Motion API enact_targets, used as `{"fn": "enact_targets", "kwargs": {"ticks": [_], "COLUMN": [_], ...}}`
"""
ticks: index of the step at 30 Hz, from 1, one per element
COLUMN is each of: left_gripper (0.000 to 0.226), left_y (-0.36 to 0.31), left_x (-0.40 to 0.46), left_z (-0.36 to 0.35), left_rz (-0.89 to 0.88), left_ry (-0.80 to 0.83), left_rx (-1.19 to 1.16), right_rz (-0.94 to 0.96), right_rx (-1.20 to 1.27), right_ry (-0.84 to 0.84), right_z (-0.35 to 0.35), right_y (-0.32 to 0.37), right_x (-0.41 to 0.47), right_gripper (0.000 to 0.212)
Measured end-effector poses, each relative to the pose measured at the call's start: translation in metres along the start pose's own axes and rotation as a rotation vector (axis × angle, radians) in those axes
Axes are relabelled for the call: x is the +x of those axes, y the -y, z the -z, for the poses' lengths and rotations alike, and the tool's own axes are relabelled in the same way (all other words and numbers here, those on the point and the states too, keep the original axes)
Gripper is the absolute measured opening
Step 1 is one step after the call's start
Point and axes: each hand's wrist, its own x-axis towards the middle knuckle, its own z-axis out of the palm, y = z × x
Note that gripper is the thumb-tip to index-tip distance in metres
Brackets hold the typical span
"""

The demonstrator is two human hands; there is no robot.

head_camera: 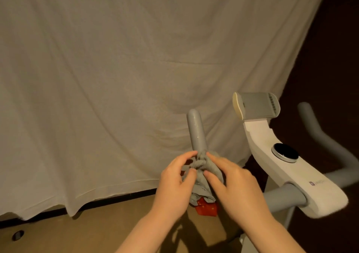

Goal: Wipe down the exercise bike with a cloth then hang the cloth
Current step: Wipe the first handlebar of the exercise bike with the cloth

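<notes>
Grey cloth (202,173) bunched around left handlebar (196,132) of exercise bike (287,167), below the grip's tip. Left hand (174,182) pinches cloth's twisted folds; right hand (233,180) pinches them from the other side. White sheet (116,68) hangs behind.

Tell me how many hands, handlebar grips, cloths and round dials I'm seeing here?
Hands: 2, left hand and right hand, both holding the cloth
Handlebar grips: 2, near grip and far grip
Cloth: 1
Round dial: 1
Total: 6

Illegible logo on bike console (303,177)
</notes>
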Motion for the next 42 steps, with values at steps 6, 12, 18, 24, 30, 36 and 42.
{"fn": "enact_targets", "kwargs": {"ticks": [6,12,18,24,30,36,42], "left_gripper": [0.039,0.042,0.051,0.053,0.052,0.06,0.052], "left_y": [0.001,0.003,0.003,0.001,-0.006,-0.003,-0.008], "left_x": [0.011,0.021,0.029,0.033,0.038,0.038,0.036], "left_z": [-0.004,0.0,0.001,-0.003,-0.008,-0.022,-0.022], "left_rz": [-0.019,-0.031,-0.025,-0.02,-0.022,0.009,0.004], "left_ry": [-0.028,0.0,-0.048,-0.098,-0.181,-0.242,-0.334], "left_rx": [-0.046,0.008,0.02,0.061,0.067,0.117,0.1], "right_rz": [-0.096,-0.049,0.02,0.122,0.203,0.326,0.516], "right_rx": [0.033,-0.015,0.139,0.081,0.089,-0.006,0.004], "right_ry": [-0.112,-0.062,-0.095,-0.006,0.038,0.047,0.064], "right_z": [-0.02,-0.011,-0.019,-0.015,-0.016,-0.008,-0.013], "right_y": [0.015,0.017,0.01,0.0,-0.005,-0.006,-0.027], "right_x": [0.035,0.017,0.058,0.067,0.072,0.101,0.089], "right_gripper": [0.046,0.051,0.059,0.061,0.063,0.066,0.056]}}
